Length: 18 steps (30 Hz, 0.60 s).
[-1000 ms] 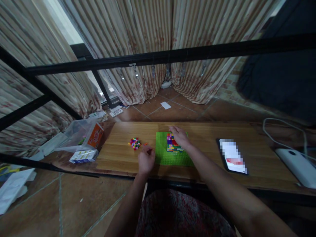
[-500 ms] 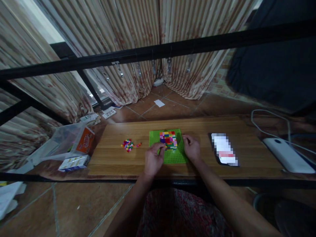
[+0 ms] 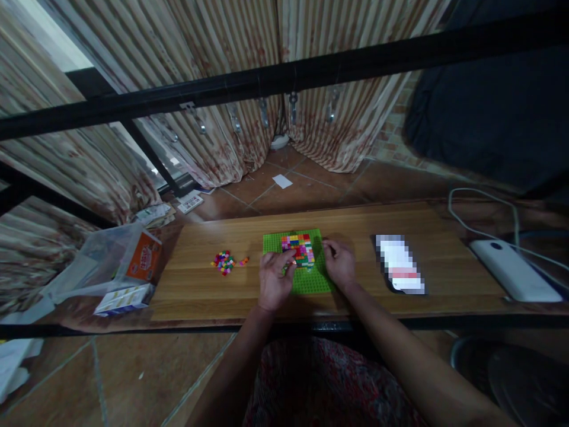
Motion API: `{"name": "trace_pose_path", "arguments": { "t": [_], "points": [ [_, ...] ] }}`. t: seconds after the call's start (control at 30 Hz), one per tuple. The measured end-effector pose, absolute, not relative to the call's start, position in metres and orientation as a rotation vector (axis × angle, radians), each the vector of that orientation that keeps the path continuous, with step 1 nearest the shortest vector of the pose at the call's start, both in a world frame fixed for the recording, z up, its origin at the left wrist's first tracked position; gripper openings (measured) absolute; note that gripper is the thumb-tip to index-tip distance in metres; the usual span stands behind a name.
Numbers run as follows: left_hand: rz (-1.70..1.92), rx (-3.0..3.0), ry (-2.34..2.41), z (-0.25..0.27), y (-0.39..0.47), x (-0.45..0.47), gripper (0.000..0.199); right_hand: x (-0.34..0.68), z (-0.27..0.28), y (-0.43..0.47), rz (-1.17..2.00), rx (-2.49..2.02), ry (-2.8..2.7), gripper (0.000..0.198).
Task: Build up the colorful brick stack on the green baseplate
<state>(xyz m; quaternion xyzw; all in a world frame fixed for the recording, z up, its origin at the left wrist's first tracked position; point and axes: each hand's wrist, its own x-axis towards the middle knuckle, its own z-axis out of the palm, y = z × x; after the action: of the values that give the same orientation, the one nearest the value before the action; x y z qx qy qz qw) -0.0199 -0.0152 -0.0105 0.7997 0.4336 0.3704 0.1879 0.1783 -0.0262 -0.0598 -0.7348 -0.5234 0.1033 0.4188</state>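
Note:
A green studded baseplate (image 3: 317,284) lies on the wooden board, carrying a patch of multicoloured toy bricks (image 3: 304,244) joined side by side. My left hand (image 3: 274,279) reaches over the plate's left part, its index finger across the patch. Between its thumb and fingers shows a small pale toy brick (image 3: 294,262), partly hidden. At the plate's right edge rests my right hand (image 3: 340,264), fingers curled and pinched together; whatever they hold is too small to make out. Left of the plate sits a pile of loose bricks (image 3: 223,263), with a few orange ones (image 3: 243,261) beside it.
On the wooden board (image 3: 191,296) a phone (image 3: 400,264) lies to the right, near a white power bank (image 3: 515,270) with a cable. A clear plastic bin (image 3: 102,255) and a small box (image 3: 124,299) stand left. A black rail (image 3: 249,83) crosses beyond.
The view has shifted slightly, moving the scene a little left. My left index finger now stretches farther over the brick patch, and a pale brick shows by the thumb. My right hand keeps its place.

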Motion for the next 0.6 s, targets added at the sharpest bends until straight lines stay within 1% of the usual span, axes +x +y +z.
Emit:
{"name": "trace_pose_path", "arguments": {
  "t": [0.17, 0.33, 0.6],
  "points": [
    [1.057, 2.312, 1.222, -0.014, -0.013, -0.02, 0.028, 0.178, -0.061, -0.026, 0.236, -1.838, -1.317, 0.032],
    [1.091, 2.395, 1.209, -0.02, -0.013, -0.02, 0.013, 0.178, -0.063, -0.026, 0.241, -1.828, -1.315, 0.03],
    [1.256, 2.411, 1.156, -0.032, -0.016, -0.019, 0.016, 0.179, -0.064, -0.026, 0.237, -1.84, -1.324, 0.029]
  ]
}}
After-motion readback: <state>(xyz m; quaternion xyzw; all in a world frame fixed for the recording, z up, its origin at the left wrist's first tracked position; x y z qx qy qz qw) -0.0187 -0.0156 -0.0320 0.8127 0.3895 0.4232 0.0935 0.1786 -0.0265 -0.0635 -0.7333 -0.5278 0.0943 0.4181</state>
